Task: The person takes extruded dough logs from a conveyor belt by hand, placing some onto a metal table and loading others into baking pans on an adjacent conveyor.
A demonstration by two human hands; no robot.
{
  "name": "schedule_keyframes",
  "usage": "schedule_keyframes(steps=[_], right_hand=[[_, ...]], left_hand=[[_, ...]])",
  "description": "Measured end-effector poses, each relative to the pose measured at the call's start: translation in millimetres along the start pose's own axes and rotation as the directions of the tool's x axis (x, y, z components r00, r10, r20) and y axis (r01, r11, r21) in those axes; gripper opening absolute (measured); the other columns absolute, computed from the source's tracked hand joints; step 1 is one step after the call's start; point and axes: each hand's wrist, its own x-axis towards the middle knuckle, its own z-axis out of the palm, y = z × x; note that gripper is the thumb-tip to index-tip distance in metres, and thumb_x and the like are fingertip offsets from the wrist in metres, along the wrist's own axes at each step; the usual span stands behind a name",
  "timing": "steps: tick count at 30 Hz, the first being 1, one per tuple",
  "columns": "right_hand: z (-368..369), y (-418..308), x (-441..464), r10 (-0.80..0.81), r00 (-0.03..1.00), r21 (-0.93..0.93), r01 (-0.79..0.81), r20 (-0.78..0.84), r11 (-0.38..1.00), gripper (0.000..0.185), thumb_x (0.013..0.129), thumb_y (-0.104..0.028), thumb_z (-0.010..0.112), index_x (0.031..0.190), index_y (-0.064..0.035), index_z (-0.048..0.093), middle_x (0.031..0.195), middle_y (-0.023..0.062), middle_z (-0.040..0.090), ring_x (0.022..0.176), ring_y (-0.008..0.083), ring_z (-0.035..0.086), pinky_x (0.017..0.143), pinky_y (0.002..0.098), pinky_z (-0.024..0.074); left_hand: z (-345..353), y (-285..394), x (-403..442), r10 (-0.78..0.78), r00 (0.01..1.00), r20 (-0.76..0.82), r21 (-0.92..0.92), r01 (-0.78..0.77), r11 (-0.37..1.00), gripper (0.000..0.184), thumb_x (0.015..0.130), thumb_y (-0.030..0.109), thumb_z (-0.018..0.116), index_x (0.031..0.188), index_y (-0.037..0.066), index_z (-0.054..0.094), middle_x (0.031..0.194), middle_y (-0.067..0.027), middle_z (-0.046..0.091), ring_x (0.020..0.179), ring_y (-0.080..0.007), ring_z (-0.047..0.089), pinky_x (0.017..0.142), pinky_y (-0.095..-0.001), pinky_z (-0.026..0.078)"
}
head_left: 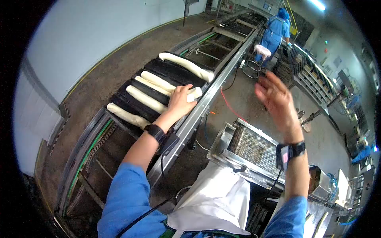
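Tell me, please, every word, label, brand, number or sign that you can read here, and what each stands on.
No text can be read.
Pinkish patch on the right wrist device: too small and blurred.
Pale sheet on the far wall: too blurred.

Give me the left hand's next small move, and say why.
I'd have the left hand, resting at the pair of close-set dough strips, nudge the farther one toward the farthest dough strip: the pair lies crowded, while a wide bare band of black tray shows beyond it.
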Motion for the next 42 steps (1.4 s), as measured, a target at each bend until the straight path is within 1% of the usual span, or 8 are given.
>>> schedule_keyframes(steps=[10, 12, 17, 21, 25, 29, 38, 42], right_hand=[[-131, 72, -198, 0.398, 0.814, -0.049, -0.459, -0.423, 0.887, 0.034, 0.086, -0.005, 0.052, 0.12, 0.003, 0.053, 0.111, 0.0121, 0.061, 0.099, 0.0222, 0.061, 0.085, 0.0353, 0.0511], [-148, 71, -227, 0.415, 0.724, -0.051, -0.525, -0.552, 0.849, 0.036, 0.085, -0.009, 0.054, 0.119, 0.0027, 0.053, 0.107, 0.0133, 0.062, 0.095, 0.0227, 0.061, 0.082, 0.0343, 0.051], [-178, 79, -228, 0.423, 0.721, -0.042, -0.529, -0.548, 0.848, 0.034, 0.085, -0.014, 0.056, 0.117, -0.0014, 0.055, 0.101, 0.0105, 0.062, 0.091, 0.0205, 0.061, 0.077, 0.0314, 0.0499], [-206, 131, -189, 0.244, 0.798, -0.436, -0.525, -0.552, 0.731, 0.032, 0.081, -0.012, 0.064, 0.112, -0.0016, 0.06, 0.104, 0.0103, 0.064, 0.091, 0.0202, 0.062, 0.074, 0.0299, 0.0503], [-201, 166, -184, 0.157, 0.946, -0.959, -0.285, -0.283, -0.015, 0.049, 0.068, -0.016, 0.07, 0.113, -0.0035, 0.06, 0.109, 0.0189, 0.059, 0.107, 0.0344, 0.052, 0.091, 0.0438, 0.0432], [-175, 169, -185, 0.21, 0.91, -0.933, -0.338, -0.357, -0.121, 0.052, 0.066, -0.019, 0.069, 0.116, -0.0106, 0.057, 0.113, 0.0143, 0.058, 0.109, 0.0351, 0.052, 0.091, 0.0483, 0.0406], [-136, 176, -170, 0.186, 0.939, -0.895, -0.199, -0.291, -0.399, 0.041, 0.066, -0.02, 0.071, 0.102, -0.0096, 0.055, 0.105, 0.0099, 0.058, 0.104, 0.0293, 0.053, 0.082, 0.0492, 0.0451], [-141, 182, -173, 0.031, 0.963, -0.954, -0.261, -0.268, -0.147, 0.04, 0.065, -0.015, 0.072, 0.099, -0.0052, 0.053, 0.101, 0.0161, 0.056, 0.1, 0.0334, 0.052, 0.081, 0.0456, 0.0481]], left_hand=[[-20, -46, 11, -0.223, 0.962, 0.158, 0.013, 0.224, 0.975, 0.029, 0.079, 0.03, 0.066, 0.094, 0.005, 0.063, 0.081, -0.0097, 0.059, 0.08, -0.0258, 0.063, 0.07, -0.0391, 0.051], [-50, -99, 40, -0.643, 0.759, 0.101, -0.805, 0.442, 0.396, 0.028, 0.086, 0.036, 0.062, 0.077, 0.009, 0.063, 0.055, 0.0007, 0.047, 0.048, -0.014, 0.048, 0.044, -0.0313, 0.037], [-182, -21, 91, -0.327, 0.74, -0.587, -0.637, -0.174, 0.751, 0.034, 0.083, 0.028, 0.066, 0.101, 0.0, 0.062, 0.094, -0.009, 0.063, 0.085, -0.0162, 0.06, 0.074, -0.0306, 0.047], [-165, 27, 43, -0.131, 0.911, -0.391, -0.463, -0.072, 0.883, 0.035, 0.082, 0.015, 0.068, 0.113, 0.002, 0.058, 0.104, -0.0063, 0.064, 0.096, -0.0146, 0.06, 0.087, -0.0264, 0.046], [-98, -40, -26, -0.176, 0.98, -0.087, -0.535, 0.104, 0.839, 0.056, 0.066, 0.008, 0.074, 0.119, 0.003, 0.054, 0.114, -0.0103, 0.055, 0.108, -0.0212, 0.054, 0.097, -0.0342, 0.042], [-84, -34, -85, -0.639, 0.766, -0.064, -0.125, 0.629, 0.767, 0.075, 0.066, 0.015, 0.074, 0.134, 0.006, 0.044, 0.134, -0.0183, 0.039, 0.126, -0.0307, 0.038, 0.104, -0.0372, 0.034], [-100, -106, -101, -0.618, 0.652, -0.439, -0.69, 0.196, 0.697, 0.06, 0.076, 0.016, 0.068, 0.129, 0.0, 0.045, 0.132, -0.0151, 0.044, 0.121, -0.0268, 0.042, 0.103, -0.0342, 0.031], [-115, -80, -104, -0.644, 0.655, -0.396, -0.663, 0.281, 0.694, 0.057, 0.079, 0.014, 0.065, 0.132, 0.004, 0.045, 0.135, -0.0156, 0.044, 0.127, -0.024, 0.039, 0.105, -0.0334, 0.03]])
